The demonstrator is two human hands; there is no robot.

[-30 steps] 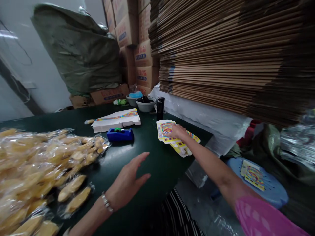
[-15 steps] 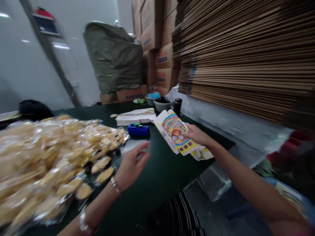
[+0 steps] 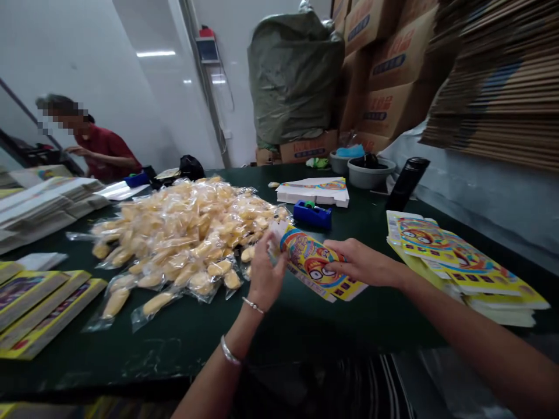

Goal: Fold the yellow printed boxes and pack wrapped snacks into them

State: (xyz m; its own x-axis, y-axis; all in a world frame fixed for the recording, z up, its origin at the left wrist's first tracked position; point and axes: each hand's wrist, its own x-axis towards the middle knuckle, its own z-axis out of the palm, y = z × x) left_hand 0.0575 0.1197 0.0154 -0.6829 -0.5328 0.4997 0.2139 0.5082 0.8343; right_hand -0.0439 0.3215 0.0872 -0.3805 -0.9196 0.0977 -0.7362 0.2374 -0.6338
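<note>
Flat yellow printed card carton [image 3: 308,262] now clear of fanned stack of matching yellow cartons [image 3: 463,256], beside heap of clear-wrapped pale-yellow pieces [image 3: 187,218]. Left hand [image 3: 267,273], bare half a second ago, now pinches white end, fingertips partly hidden; right hand [image 3: 364,262] grips opposite end. Both hands thus occupied.

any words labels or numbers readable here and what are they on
"食品", probably, ending the red print on the stacked cartons
Blue ovals on those cartons: lettering too blurred
Held packaging, packaging pile at right, yellow boxes at left: print too small or blurred
</note>
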